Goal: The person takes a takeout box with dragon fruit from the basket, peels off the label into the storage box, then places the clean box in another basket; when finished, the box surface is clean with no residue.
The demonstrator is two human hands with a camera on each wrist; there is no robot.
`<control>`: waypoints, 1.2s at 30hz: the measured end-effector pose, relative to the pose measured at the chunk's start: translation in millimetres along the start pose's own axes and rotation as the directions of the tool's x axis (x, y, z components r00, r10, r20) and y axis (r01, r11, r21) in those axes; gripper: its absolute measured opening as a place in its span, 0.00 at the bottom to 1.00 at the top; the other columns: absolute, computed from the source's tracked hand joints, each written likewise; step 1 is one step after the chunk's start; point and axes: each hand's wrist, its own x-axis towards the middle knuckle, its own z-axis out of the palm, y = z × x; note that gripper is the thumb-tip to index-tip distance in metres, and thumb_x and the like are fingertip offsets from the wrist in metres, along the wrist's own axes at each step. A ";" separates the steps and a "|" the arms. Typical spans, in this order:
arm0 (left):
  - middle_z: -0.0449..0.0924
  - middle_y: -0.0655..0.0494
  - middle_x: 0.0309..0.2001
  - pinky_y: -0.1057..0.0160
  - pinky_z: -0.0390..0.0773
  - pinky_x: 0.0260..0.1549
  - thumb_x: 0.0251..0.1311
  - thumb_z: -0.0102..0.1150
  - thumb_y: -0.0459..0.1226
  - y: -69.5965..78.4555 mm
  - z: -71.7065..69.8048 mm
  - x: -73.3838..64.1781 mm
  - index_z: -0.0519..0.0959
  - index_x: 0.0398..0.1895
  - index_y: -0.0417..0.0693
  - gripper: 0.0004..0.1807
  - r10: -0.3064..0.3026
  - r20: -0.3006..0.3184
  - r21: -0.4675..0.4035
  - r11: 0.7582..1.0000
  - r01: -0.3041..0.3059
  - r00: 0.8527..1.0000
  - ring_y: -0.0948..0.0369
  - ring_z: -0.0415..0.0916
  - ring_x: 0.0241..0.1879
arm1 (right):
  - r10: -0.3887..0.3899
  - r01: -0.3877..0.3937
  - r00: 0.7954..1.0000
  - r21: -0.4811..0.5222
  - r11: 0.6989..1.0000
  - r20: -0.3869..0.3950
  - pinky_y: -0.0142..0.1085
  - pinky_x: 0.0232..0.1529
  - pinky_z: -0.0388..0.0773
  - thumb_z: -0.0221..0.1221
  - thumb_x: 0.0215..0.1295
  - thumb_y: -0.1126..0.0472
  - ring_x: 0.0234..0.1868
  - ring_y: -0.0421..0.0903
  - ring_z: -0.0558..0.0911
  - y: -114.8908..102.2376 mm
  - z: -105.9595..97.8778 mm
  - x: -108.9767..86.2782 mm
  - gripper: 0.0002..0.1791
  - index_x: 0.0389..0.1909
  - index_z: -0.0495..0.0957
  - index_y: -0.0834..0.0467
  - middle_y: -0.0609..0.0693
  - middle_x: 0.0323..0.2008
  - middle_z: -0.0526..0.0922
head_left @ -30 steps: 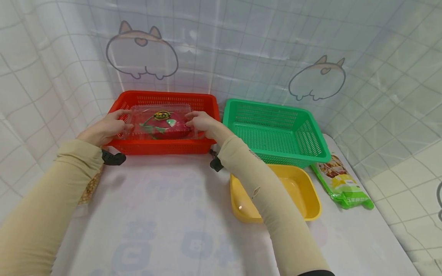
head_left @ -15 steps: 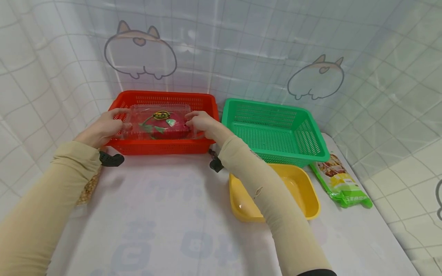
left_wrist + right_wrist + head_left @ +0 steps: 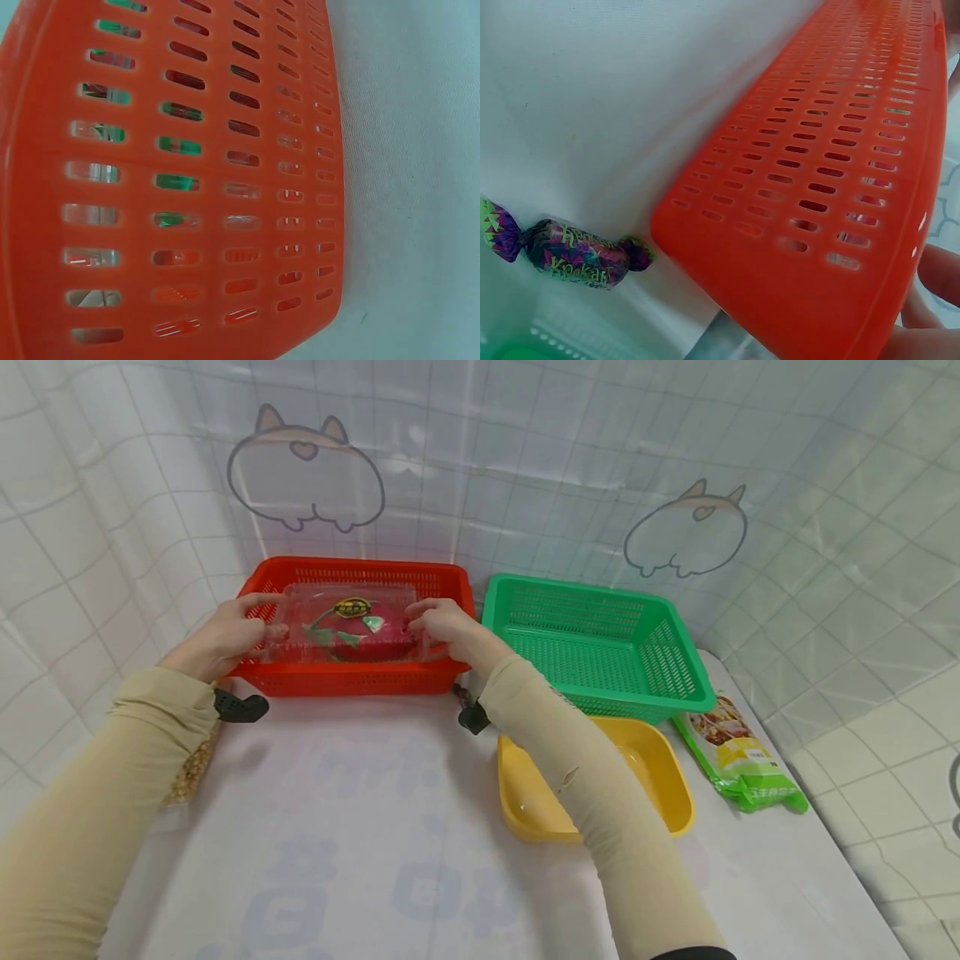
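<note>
A clear plastic box (image 3: 300,602) with a pink, green-tipped dragon fruit (image 3: 382,643) inside sits in the red basket (image 3: 352,680). A black-and-yellow label is on its lid. My left hand (image 3: 225,631) holds the box's left end, thumb and index finger apart. At the right end, the curled fingers of my right hand (image 3: 453,627) grip the box. The left wrist view is mostly the basket's slotted wall (image 3: 202,180), which hides that hand. In the right wrist view, the right hand's fingers (image 3: 941,274) show beyond the basket rim.
A green basket (image 3: 592,699) stands right of the red one, with a yellow bin (image 3: 660,777) in front. A green food packet (image 3: 738,752) lies far right. A bag of grains (image 3: 191,772) lies partly under the left arm. A wrapped candy (image 3: 577,253) lies beside the red basket.
The clear box has shifted very slightly up and to the right within the red basket, and my right hand has moved slightly right with it. The left hand has barely moved.
</note>
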 end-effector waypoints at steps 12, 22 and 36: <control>0.67 0.60 0.54 0.69 0.81 0.41 0.74 0.49 0.41 2.9 -2.8 -1.4 0.44 0.81 0.54 0.38 0.027 0.015 -0.112 0.993 -0.025 1.000 0.71 0.75 0.39 | -0.001 0.006 0.999 0.119 0.993 -0.044 0.46 0.53 0.81 0.52 0.75 0.62 0.55 0.56 0.79 -4.2 -8.7 -2.9 0.17 0.61 0.77 0.52 0.50 0.49 0.78; 0.54 0.56 0.69 0.69 0.78 0.44 0.74 0.49 0.44 10.9 -2.7 -4.4 0.47 0.81 0.59 0.37 0.053 0.004 -0.135 0.989 -0.052 0.999 0.70 0.72 0.47 | -0.022 0.027 0.998 0.096 0.995 -0.051 0.45 0.47 0.81 0.55 0.74 0.61 0.39 0.49 0.76 -9.2 -14.7 -9.7 0.16 0.59 0.79 0.52 0.48 0.46 0.78; 0.63 0.65 0.60 0.67 0.80 0.35 0.67 0.61 0.38 26.4 -1.5 -17.9 0.63 0.76 0.56 0.34 0.114 -0.037 -0.559 0.821 -0.115 0.993 0.64 0.73 0.44 | -0.030 0.036 0.998 0.128 0.991 -0.051 0.43 0.49 0.80 0.57 0.72 0.59 0.42 0.49 0.78 -28.5 -31.6 -24.8 0.15 0.57 0.79 0.49 0.48 0.47 0.79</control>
